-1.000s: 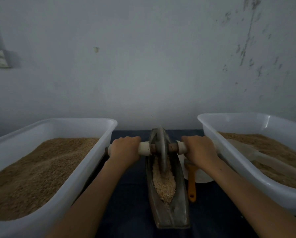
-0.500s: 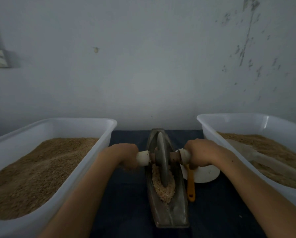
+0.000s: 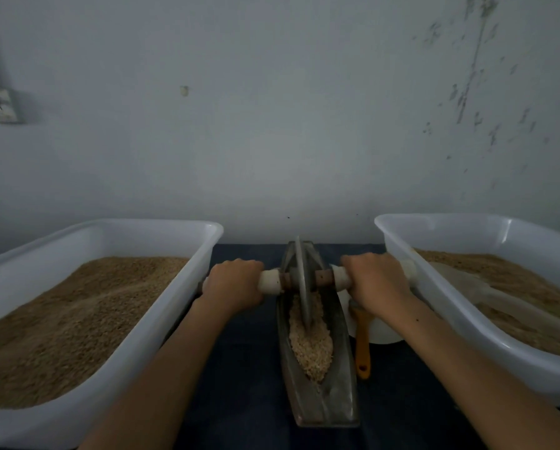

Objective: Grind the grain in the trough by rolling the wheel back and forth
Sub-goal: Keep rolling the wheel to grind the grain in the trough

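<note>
Metal wheel rolls back to the far end of the trough; both hands, left hand and right hand, fingers clamped on the axle, grain piled nearer, another pass due

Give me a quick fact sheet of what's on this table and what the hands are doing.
Left hand: grips the left handle
Right hand: grips the right handle
Wheel: upright in the trough, toward its far end
Trough: metal, holds crushed grain
Side tubs: left tub and right tub, both with brown grain
Brush handle: orange, right of trough
</note>
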